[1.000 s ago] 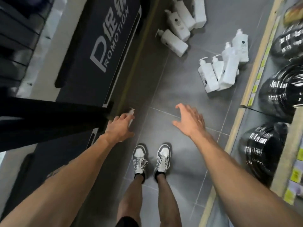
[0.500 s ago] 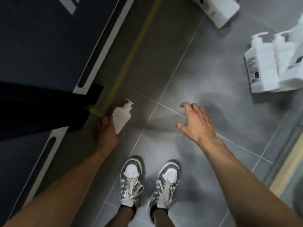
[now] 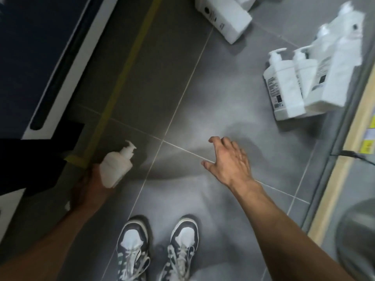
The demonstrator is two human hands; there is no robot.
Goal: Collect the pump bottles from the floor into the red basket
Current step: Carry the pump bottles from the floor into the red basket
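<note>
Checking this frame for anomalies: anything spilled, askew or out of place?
Yes: white pump bottles lie toppled in a heap on the grey floor, another by the top edge. No spill visible. The left hand holds one bottle; the right hand is open, empty.

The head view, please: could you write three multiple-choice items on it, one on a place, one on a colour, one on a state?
1. Where is the small pump bottle?
A. in the left hand
B. on the floor
C. beside the shoes

2. What colour are the pump bottles on the floor?
A. red
B. white
C. green

3. How is the right hand?
A. clenched on a bottle
B. resting on a shoe
C. open and empty

Answers: 1 A, the fingers wrap its base; 2 B, all lie white on grey tile; 3 C, the fingers are spread over bare floor.
</note>
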